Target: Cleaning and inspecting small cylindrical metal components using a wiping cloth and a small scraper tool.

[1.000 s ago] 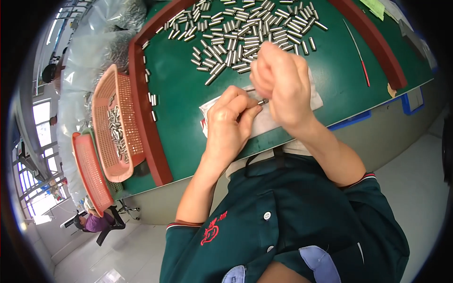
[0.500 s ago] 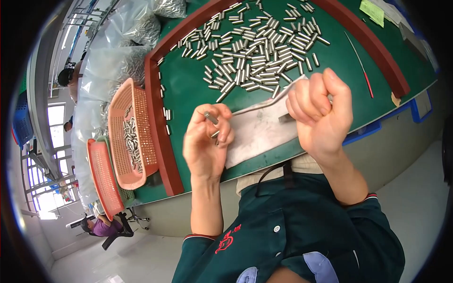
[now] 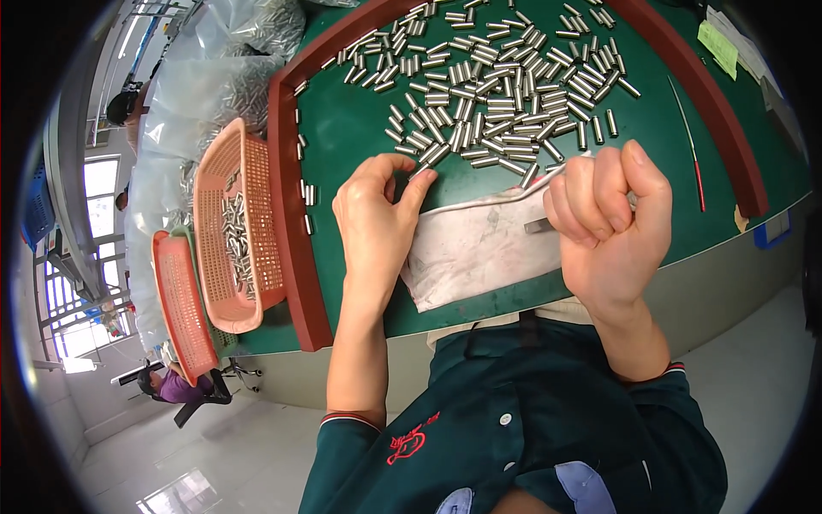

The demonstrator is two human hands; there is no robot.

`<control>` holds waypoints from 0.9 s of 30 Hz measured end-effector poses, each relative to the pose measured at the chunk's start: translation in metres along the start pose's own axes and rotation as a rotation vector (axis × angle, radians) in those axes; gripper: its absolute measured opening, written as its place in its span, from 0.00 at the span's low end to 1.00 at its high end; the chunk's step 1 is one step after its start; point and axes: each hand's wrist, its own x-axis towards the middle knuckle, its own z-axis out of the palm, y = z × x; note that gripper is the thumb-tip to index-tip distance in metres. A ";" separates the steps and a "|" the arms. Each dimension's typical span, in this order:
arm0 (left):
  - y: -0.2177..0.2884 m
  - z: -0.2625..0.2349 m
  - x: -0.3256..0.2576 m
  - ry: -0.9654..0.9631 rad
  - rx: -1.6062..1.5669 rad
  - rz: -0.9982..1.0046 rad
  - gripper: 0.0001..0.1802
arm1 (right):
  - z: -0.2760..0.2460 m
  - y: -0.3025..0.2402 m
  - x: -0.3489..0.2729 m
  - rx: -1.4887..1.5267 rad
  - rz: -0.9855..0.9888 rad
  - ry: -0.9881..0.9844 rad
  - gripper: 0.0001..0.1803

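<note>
In the head view the left hand (image 3: 377, 218) curls loosely, fingertips pinched near a small metal pin (image 3: 425, 157), while the right hand (image 3: 606, 224) is fisted, contents hidden, over a white cloth (image 3: 479, 253) below the scattered silvery pins (image 3: 497, 81).

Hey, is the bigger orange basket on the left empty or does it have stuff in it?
Partly filled: the orange basket holds a band of small metal cylinders, with bare mesh showing around them.
</note>
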 end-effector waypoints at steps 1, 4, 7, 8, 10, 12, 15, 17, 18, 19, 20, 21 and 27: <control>-0.001 0.002 0.001 -0.001 -0.002 -0.004 0.11 | 0.000 0.000 0.000 -0.002 0.004 0.000 0.22; -0.004 0.005 0.001 -0.019 -0.008 0.044 0.09 | 0.001 0.000 -0.001 -0.008 0.008 -0.027 0.22; 0.000 0.001 -0.004 -0.047 -0.124 0.136 0.06 | 0.001 0.001 0.000 -0.012 0.007 0.001 0.22; 0.006 -0.001 -0.008 -0.054 -0.171 0.207 0.05 | 0.001 0.001 0.001 -0.009 0.003 -0.003 0.22; 0.007 -0.003 -0.015 -0.138 -0.177 0.489 0.07 | 0.003 0.000 0.001 0.000 0.010 -0.020 0.22; 0.014 -0.001 -0.023 -0.210 -0.168 0.610 0.08 | 0.004 0.001 0.001 -0.017 0.017 -0.020 0.22; 0.013 0.003 -0.032 -0.295 -0.111 0.652 0.09 | 0.005 0.001 0.001 -0.037 0.029 -0.018 0.23; 0.010 0.004 -0.035 -0.288 -0.180 0.552 0.08 | 0.005 0.003 0.000 -0.042 0.037 -0.009 0.23; 0.010 0.006 -0.038 -0.291 -0.187 0.550 0.08 | 0.004 0.003 0.001 -0.037 0.035 -0.012 0.23; 0.013 0.007 -0.040 -0.285 -0.202 0.522 0.09 | 0.003 0.004 0.001 -0.033 0.032 -0.016 0.23; 0.015 0.010 -0.042 -0.277 -0.216 0.492 0.10 | 0.003 0.005 0.001 -0.039 0.034 -0.012 0.23; 0.016 0.012 -0.044 -0.262 -0.204 0.483 0.10 | 0.005 0.006 0.002 -0.037 0.031 -0.006 0.23; 0.019 0.006 -0.041 -0.352 -0.204 0.502 0.08 | 0.003 0.005 0.004 -0.036 0.018 -0.026 0.22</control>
